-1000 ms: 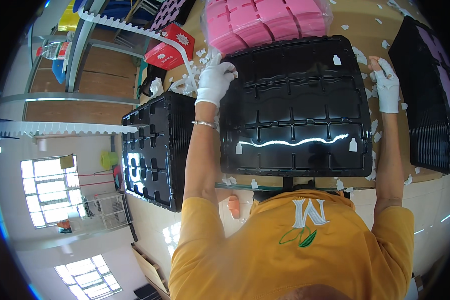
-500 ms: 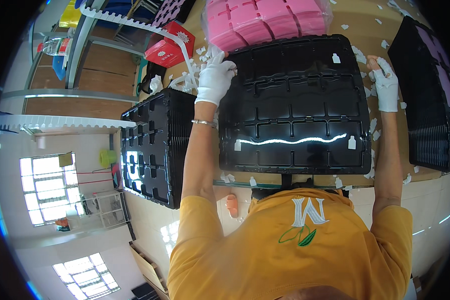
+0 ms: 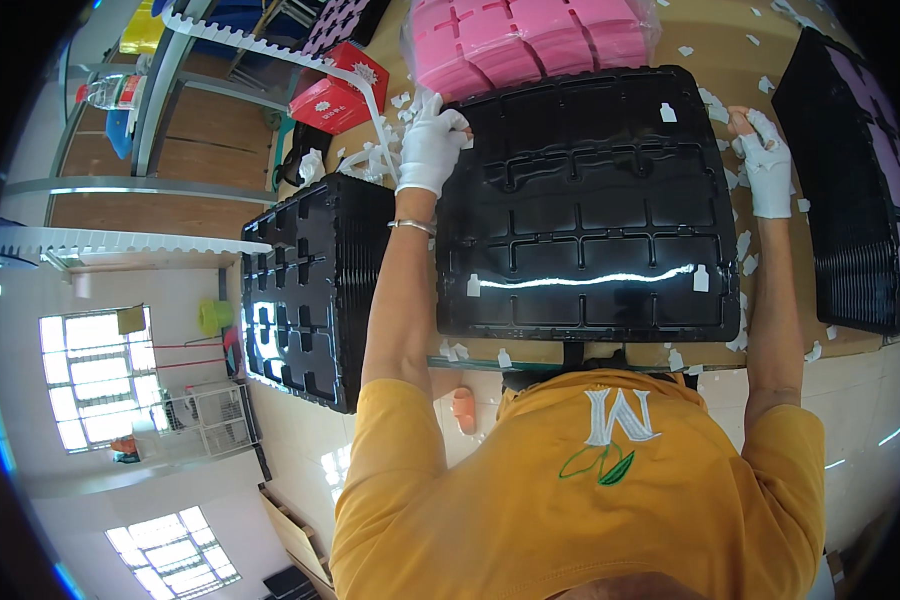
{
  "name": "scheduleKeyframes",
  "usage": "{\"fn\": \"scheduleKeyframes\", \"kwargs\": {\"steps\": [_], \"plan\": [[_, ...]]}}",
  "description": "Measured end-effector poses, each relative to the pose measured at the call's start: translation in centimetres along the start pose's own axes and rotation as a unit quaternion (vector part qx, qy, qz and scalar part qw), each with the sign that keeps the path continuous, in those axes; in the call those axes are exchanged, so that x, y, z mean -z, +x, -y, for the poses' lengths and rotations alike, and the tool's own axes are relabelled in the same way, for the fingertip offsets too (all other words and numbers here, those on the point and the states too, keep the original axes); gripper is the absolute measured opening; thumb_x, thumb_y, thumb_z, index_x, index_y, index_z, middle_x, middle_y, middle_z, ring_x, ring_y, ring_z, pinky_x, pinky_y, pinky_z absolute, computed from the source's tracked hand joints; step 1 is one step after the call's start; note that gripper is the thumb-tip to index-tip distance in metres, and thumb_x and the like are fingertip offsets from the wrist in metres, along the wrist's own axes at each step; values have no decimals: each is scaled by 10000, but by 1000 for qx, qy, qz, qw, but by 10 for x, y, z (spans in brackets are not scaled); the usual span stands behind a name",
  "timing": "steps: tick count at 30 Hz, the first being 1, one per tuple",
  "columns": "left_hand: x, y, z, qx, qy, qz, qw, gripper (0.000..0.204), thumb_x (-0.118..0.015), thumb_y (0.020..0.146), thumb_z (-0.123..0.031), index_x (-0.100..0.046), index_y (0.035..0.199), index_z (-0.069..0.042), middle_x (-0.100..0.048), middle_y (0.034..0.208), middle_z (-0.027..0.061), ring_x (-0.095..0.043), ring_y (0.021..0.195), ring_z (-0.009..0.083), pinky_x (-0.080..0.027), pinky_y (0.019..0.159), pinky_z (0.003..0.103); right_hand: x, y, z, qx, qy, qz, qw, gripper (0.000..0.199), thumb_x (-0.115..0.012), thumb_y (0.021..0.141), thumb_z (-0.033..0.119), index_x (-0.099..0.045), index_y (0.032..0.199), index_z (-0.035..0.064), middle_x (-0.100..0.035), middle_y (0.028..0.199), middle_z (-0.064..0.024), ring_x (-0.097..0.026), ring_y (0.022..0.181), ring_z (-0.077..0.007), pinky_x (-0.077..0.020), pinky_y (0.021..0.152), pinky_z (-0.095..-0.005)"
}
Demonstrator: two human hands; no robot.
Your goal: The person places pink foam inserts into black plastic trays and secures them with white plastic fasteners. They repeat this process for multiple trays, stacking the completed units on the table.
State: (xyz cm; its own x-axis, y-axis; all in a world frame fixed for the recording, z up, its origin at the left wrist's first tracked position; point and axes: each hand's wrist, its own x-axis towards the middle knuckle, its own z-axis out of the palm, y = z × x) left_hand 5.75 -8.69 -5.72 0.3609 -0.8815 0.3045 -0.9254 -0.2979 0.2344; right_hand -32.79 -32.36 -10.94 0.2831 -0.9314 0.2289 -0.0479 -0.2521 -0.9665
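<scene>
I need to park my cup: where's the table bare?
Barest patch: the brown tabletop between the pink stack and the tray stack at far right, though white scraps dot it. Crowded: around the left hand and red box; also the littered strip between the middle tray and right hand.

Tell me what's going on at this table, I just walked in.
A person in a mustard-yellow shirt is working at a broad black plastic tray with molded ridges. The white-gloved left hand is at its far left corner; the white-gloved right hand is off its right side, fingers bent. Three white bottle-shaped cutouts lie near the other corners. Stacked pink slabs sit beyond, with black tray stacks on either side.
</scene>
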Motion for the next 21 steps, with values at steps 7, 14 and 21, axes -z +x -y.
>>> {"fn": "scheduleKeyframes", "kwargs": {"steps": [7,14,21], "plan": [[4,-15,-12,-107,79,-137,982,185,-711,634,-33,-670,813,-53,-566,1242,173,-572,1091,347,-473,883,407,-8,-3,14,33,-30,28,999,242,-642,918,264,-706,1040,65,-617,801,19,-491,678,-41,-400,603,-197],[26,-36,-8,-43,-38,-180,982,140,-655,713,18,-676,847,-18,-573,1199,193,-586,1076,342,-471,915,392,-3,3,-3,37,5,11,999,235,-640,918,258,-704,1038,67,-619,813,7,-501,693,-51,-390,608,-203],[10,-11,13,-37,29,-55,997,186,-690,757,-149,-691,919,-58,-588,1163,112,-548,1128,326,-453,933,396,-5,6,-8,95,-108,42,989,256,-647,914,246,-697,1042,30,-611,859,-22,-529,777,-88,-407,698,-226]]}}
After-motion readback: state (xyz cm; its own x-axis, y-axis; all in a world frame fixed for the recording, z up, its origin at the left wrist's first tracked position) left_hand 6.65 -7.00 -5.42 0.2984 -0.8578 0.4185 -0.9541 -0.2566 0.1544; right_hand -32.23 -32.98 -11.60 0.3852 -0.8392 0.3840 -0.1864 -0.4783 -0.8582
